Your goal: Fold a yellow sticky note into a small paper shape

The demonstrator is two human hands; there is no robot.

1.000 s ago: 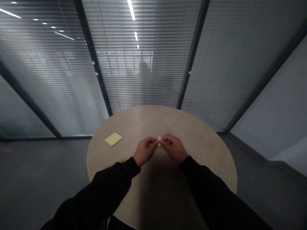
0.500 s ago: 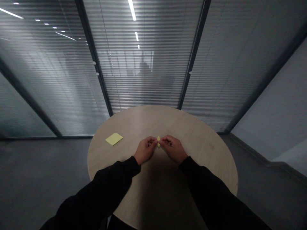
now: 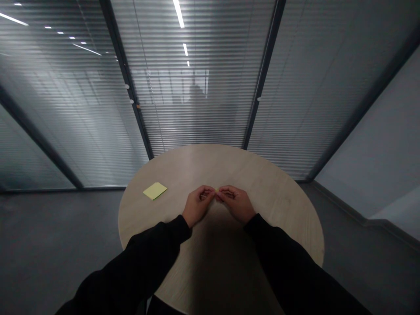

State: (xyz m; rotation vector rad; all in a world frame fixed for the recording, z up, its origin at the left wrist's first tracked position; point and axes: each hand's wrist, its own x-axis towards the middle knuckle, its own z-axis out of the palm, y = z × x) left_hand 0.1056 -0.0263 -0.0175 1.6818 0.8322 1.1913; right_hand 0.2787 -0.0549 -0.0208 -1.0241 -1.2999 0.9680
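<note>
My left hand (image 3: 197, 204) and my right hand (image 3: 236, 202) meet over the middle of a round wooden table (image 3: 278, 205). Both pinch a small folded yellow paper (image 3: 216, 190) between thumbs and fingertips. Only a sliver of the paper shows between the fingertips. Black sleeves cover both my arms. A pad of yellow sticky notes (image 3: 155, 190) lies flat on the table to the left of my left hand, well apart from it.
Glass walls with horizontal blinds and dark frames (image 3: 259, 83) stand right behind the table. Dark grey floor (image 3: 49, 245) surrounds the table on the left and right. A pale wall (image 3: 387, 162) runs along the right.
The fingertips have closed further over the yellow paper, so less of it shows. The hands stay in the same spot.
</note>
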